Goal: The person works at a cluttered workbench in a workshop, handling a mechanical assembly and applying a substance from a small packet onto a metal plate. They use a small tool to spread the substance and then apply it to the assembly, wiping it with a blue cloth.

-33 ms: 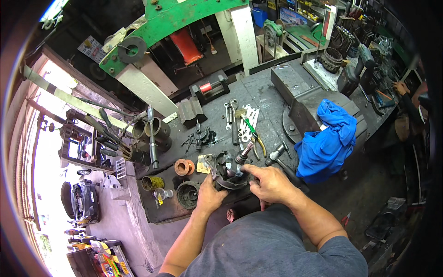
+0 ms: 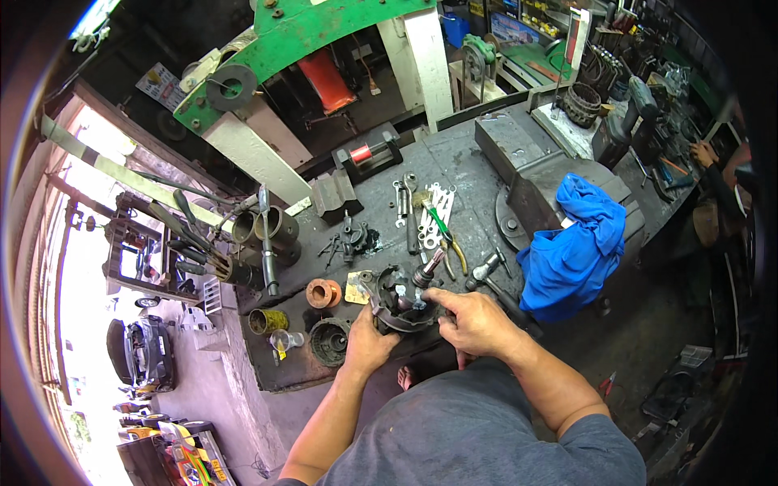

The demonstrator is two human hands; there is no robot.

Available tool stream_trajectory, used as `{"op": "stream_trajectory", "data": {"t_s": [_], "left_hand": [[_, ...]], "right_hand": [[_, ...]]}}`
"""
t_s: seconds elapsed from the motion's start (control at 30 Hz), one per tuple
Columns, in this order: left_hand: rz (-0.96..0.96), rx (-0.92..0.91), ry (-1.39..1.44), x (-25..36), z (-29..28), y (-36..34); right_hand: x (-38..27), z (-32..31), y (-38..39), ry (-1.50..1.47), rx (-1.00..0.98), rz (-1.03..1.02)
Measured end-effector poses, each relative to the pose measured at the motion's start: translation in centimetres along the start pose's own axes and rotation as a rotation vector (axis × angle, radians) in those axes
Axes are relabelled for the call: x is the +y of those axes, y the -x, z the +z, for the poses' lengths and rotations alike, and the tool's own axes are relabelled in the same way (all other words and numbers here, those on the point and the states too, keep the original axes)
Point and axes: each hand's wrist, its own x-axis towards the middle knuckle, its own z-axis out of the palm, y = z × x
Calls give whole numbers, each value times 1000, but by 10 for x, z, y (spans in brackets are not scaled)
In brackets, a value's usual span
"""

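Note:
A round, dark metal housing is held at the bench's front edge, its open side up. My left hand is closed on its left rim, thumb on top. At the right rim, my right hand has its index finger stretched over the opening and its thumb lower down; the other fingers curl under, partly hidden. Whitish grease shows inside, near that fingertip. A short shaft with a ribbed end leans just behind the right rim. Beside my left hand sits a second round housing.
Spanners, pliers and a hammer lie behind the housing. A blue cloth drapes over the vise at right. A copper-coloured ring and a yellowish can stand left. Another person's hand shows far right.

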Motion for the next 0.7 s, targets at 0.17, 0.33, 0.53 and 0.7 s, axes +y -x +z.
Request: {"op": "stream_trajectory", "data": {"t_s": [0.17,0.33,0.53,0.7], "left_hand": [[4,2,1,-6,2,-1],[-2,5,14,-5,2,-1],[-15,22,-33,2,1,2],[-24,30,6,4,2,3]], "right_hand": [[-2,-5,2,-75,-50,127],[-1,-3,0,-131,-96,200],[-5,-7,5,-99,-119,177],[-5,-8,9,9,-97,94]]}}
